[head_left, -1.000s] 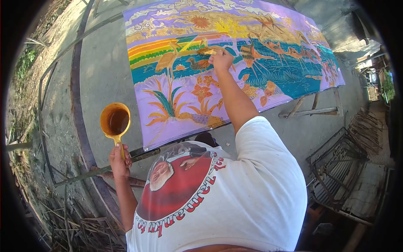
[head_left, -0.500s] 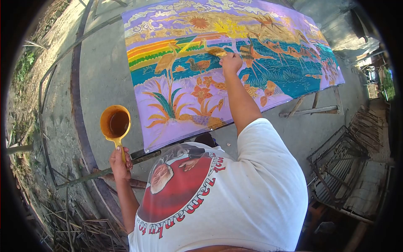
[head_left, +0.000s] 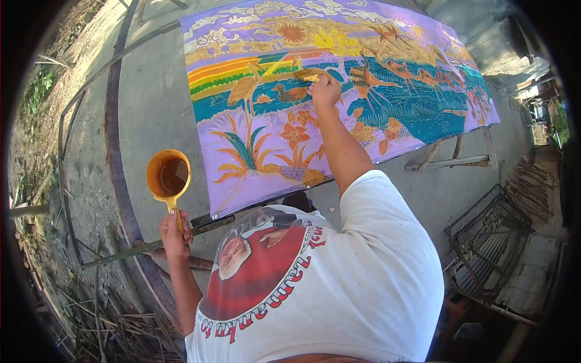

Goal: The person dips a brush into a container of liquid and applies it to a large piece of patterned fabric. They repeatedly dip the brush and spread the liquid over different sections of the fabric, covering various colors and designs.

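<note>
My left hand [head_left: 175, 233] is closed round the handle of a yellow dipper [head_left: 169, 173], which holds dark brown liquid, out to the left of the cloth. A large painted cloth [head_left: 230, 187] with birds, flowers, fish and teal water is stretched in front of me. Over its middle, my right hand [head_left: 325, 91] is closed on a small yellowish piece [head_left: 311, 78], perhaps a sponge, at a brown bird. The painted duck [head_left: 290, 94] lies just left of that hand.
Wooden frame poles [head_left: 114, 121] run along the left and under the cloth. Sticks [head_left: 127, 330] lie at the lower left. A metal frame [head_left: 484, 242] and stacked sheets stand at the right, on the grey ground.
My right hand has moved slightly left and down over the brown bird. The cloth and dipper appear shifted slightly right in view. Both hands keep their hold.
</note>
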Demonstrator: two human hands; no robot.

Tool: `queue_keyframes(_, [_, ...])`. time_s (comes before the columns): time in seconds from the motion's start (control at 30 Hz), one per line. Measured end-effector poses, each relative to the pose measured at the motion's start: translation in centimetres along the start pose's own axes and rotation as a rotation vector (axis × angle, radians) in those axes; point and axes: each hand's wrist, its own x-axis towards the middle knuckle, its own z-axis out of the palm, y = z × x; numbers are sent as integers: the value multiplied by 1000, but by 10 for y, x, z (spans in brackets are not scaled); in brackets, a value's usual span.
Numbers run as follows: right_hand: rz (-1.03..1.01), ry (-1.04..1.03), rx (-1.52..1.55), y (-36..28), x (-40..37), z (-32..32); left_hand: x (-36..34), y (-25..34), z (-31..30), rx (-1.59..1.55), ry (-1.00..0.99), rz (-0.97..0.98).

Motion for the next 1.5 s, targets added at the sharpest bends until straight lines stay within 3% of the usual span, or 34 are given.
queue_keyframes(0.07, [93,-136,25,-2,-15,4,-1,-1,0,-6,-4,9])
queue_keyframes(0.17, [34,-117,11,-2,-22,5,-1,-4,-4,9,2,1])
queue_keyframes(0.3, [112,-132,31,5,-26,12,-3,-3,-6,16,9,11])
queue_keyframes(0.57, [112,-283,-54,9,-87,57,0,1,-1,25,-8,-8])
queue_keyframes(0.73, [54,-132,5,-4,-44,20,-2,1,-2,18,-4,6])
queue_keyframes(0.8, [-209,-34,-210,31,7,-8,-2,0,-4,12,0,11])
queue_keyframes(0.9, [-66,-2,-168,14,18,-28,-4,1,-4,6,19,19])
queue_keyframes(1.03, [-100,-65,-136,28,-9,-5,-4,3,-6,12,48,13])
queue_keyframes(1.1, [200,-208,59,1,-49,16,-2,1,-9,18,29,20])
queue_keyframes(1.27, [170,-176,99,1,-28,12,-4,6,-11,18,33,19])
queue_keyframes(1.33, [9,-40,62,7,-4,-2,-6,3,-15,-3,23,42])
queue_keyframes(1.5, [52,-51,50,1,-28,6,-8,-4,-20,-7,26,37])
